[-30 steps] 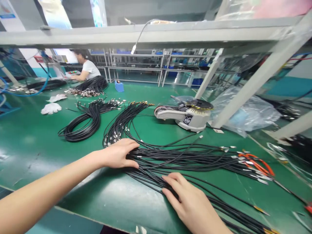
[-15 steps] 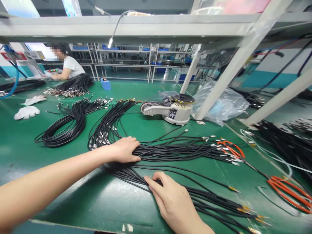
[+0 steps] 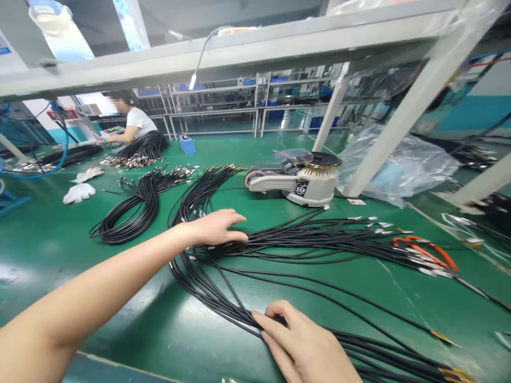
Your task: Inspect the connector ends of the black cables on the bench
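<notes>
My left hand (image 3: 219, 227) is over a thick bundle of black cables (image 3: 303, 238), its thumb and fingers apart. That bundle runs right and finishes in white-tagged ends. Nearer the front edge, my right hand (image 3: 305, 343) has its fingers closed round a second bunch of black cables (image 3: 223, 303), whose ends at the lower right carry yellowish tips. Both bunches come together left of my hands, in a bend that continues back to gold-coloured ends. Part of the cables lies hidden under each hand.
A grey-white tape dispenser (image 3: 307, 183) stands behind the cables. Orange-handled pliers (image 3: 433, 251) lie under the tagged ends at right. At left are a coiled cable bundle (image 3: 131, 218) and white gloves (image 3: 80, 192). A person (image 3: 139, 122) sits beyond; a shelf post (image 3: 403, 106) rises at right.
My left hand has lifted and loosened from the upper bundle, its fingers spreading. My right hand has drawn its bunch toward the front, widening the gap between bundles. The view has turned slightly left.
</notes>
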The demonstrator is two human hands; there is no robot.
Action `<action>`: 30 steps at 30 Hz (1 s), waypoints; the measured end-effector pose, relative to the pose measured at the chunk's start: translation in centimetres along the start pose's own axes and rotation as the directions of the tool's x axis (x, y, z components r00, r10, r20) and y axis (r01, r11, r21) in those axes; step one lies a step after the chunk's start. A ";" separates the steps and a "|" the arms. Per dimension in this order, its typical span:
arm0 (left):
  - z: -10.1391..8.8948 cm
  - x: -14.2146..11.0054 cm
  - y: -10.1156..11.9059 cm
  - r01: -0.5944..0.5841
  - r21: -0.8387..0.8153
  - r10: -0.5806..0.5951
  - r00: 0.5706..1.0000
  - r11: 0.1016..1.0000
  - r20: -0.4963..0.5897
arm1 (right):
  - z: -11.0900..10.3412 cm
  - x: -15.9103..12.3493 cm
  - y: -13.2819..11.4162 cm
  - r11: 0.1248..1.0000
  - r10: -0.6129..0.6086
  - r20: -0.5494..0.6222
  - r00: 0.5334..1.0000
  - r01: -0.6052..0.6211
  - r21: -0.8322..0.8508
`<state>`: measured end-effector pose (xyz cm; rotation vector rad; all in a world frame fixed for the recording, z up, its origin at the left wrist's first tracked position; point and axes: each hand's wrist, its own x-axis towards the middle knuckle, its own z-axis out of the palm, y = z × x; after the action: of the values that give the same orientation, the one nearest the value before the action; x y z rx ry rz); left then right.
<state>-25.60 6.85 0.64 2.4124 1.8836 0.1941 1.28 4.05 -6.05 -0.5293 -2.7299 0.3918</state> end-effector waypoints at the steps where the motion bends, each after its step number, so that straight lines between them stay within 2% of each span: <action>1: -0.5 -1.5 -0.5 0.031 -0.017 -0.032 0.998 0.999 -0.056 | -0.2 0.1 0.1 1.000 0.007 0.015 1.000 -0.007 0.021; 3: -1.3 -5.0 -1.4 0.080 -0.076 -0.094 0.975 0.994 -0.201 | -0.6 0.3 0.2 0.998 0.016 0.025 1.000 -0.018 0.055; 4: -1.3 -6.8 -1.8 0.087 -0.087 -0.105 0.966 0.992 -0.236 | -0.8 0.5 0.3 0.997 0.018 0.010 1.000 -0.019 0.071; 8: 0.9 -13.0 -1.8 0.079 -0.080 -0.094 0.975 0.994 -0.200 | -1.7 1.5 0.6 0.993 0.020 -0.136 0.990 -0.003 0.119; 10: 2.3 -14.5 -1.2 0.078 -0.046 -0.087 0.972 0.996 -0.217 | -2.2 1.9 0.8 0.994 0.032 -0.212 0.977 -0.008 0.113; 12: 3.2 -15.2 -0.7 0.106 -0.001 -0.103 0.966 0.994 -0.236 | -2.6 2.0 1.1 0.996 0.045 -0.238 0.970 -0.024 0.092; 15: 3.3 -15.2 -0.3 0.175 0.007 -0.169 0.959 0.985 -0.226 | -2.4 1.9 1.5 0.998 0.031 -0.148 0.989 -0.023 0.055; 18: 3.0 -13.8 -0.5 0.217 -0.022 -0.213 0.927 0.976 -0.310 | -1.6 2.6 0.9 1.000 0.029 -0.042 0.999 -0.029 0.001; 20: 2.9 -12.3 -0.9 0.208 -0.010 -0.199 0.918 0.978 -0.343 | -0.8 4.1 -0.2 0.998 0.058 -0.032 0.998 -0.059 -0.024; 25: 3.1 -8.9 -0.9 0.192 0.041 -0.181 0.963 0.980 -0.198 | 1.2 8.7 -2.3 0.988 0.122 -0.044 0.992 -0.126 -0.085; 28: 2.9 -8.0 -0.8 0.157 0.125 -0.139 0.980 0.980 -0.144 | 1.9 9.7 -2.2 0.981 0.153 -0.026 0.988 -0.155 -0.117; 30: 2.5 -7.7 -0.9 0.102 0.197 -0.079 0.989 0.975 -0.121 | 2.1 9.5 -2.0 0.984 0.134 0.012 0.991 -0.132 -0.121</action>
<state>-27.94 -0.31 -2.35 2.4827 2.1556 0.1422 -8.46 5.65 -4.76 -0.7464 -2.7584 0.2674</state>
